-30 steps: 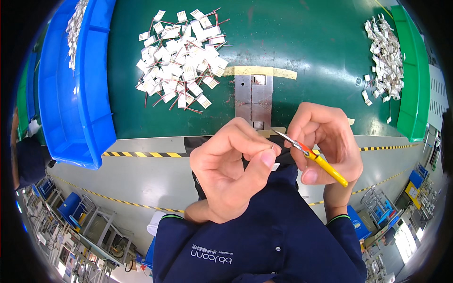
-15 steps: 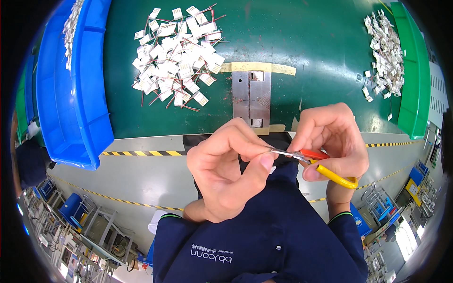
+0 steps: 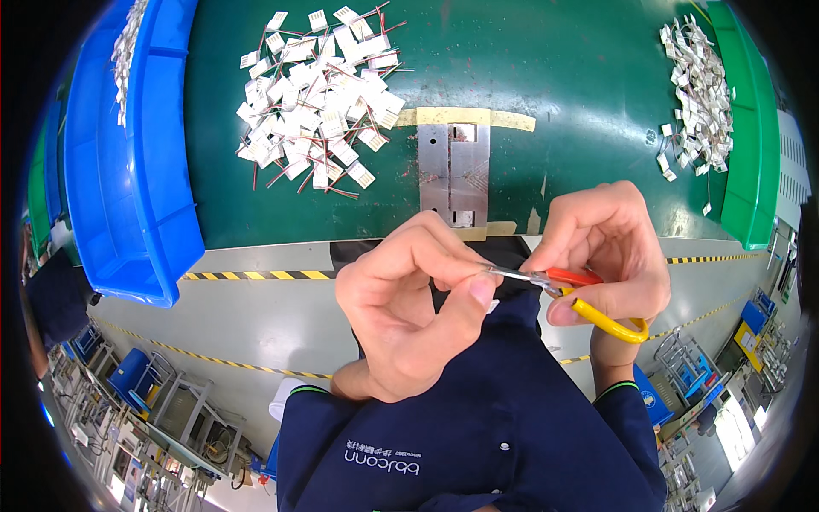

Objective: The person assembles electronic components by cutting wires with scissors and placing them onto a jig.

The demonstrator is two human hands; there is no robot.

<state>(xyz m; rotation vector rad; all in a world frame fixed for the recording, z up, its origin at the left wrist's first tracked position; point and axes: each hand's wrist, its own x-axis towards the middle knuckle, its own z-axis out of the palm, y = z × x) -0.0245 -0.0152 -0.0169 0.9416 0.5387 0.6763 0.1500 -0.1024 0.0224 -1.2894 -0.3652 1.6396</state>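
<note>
In front of my chest, just off the table's near edge, my two hands work close together. My left hand (image 3: 418, 311) is closed in a pinch of thumb and fingers. A small white piece (image 3: 492, 305) peeks out by the thumb; the fingers hide most of it. My right hand (image 3: 606, 260) is wrapped round slim-bladed scissors (image 3: 546, 283) with one red and one yellow handle. The yellow handle curves out below the fingers. The thin metal tips reach left to my left fingertips; what lies between them is hidden.
On the green table (image 3: 580, 60) lies a pile of white flat connectors (image 3: 320, 98) with dark red wires. A metal fixture plate (image 3: 452, 175) is taped down near the front. Blue bin (image 3: 162, 171) at left, green bin (image 3: 746, 128) at right, beside a heap of small white parts (image 3: 695, 94).
The view has shifted very slightly. Both hands keep the same grip, with the scissors' tips still at my left fingertips.
</note>
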